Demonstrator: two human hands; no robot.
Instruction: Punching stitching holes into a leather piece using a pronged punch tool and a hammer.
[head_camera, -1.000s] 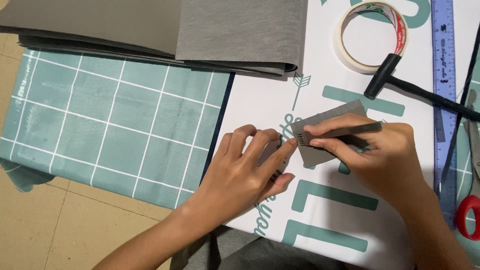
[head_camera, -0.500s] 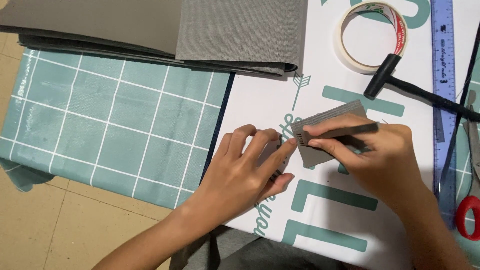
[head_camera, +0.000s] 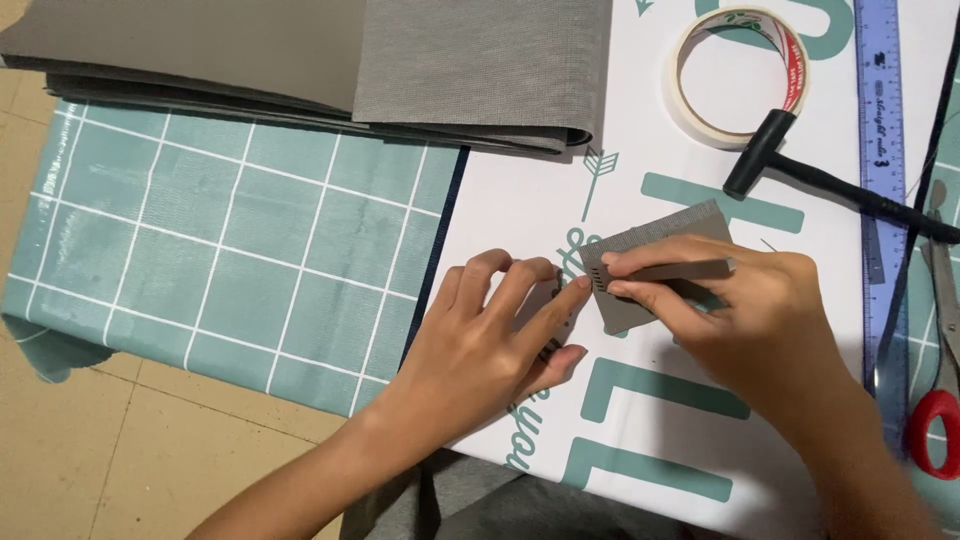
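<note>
Grey fabric piece (head_camera: 655, 235) under both hands; tape roll (head_camera: 738, 75), hammer (head_camera: 830, 185) nearby.

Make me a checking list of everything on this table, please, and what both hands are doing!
Surface: white board with teal shapes, lying partly over a teal grid mat.
Job's things: small grey fabric piece with a row of little holes at its left edge; slim grey pronged tool laid across it.
Clutter: folded grey fabric stack, tape roll, black hammer, blue ruler, red-handled scissors.
Hands: right hand pinches the tool; left hand rests beside the piece, one fingertip at its left edge.
Cables: nothing seen for certain; a thin black strip runs by the ruler.
Surroundings: tan tiled floor.
</note>
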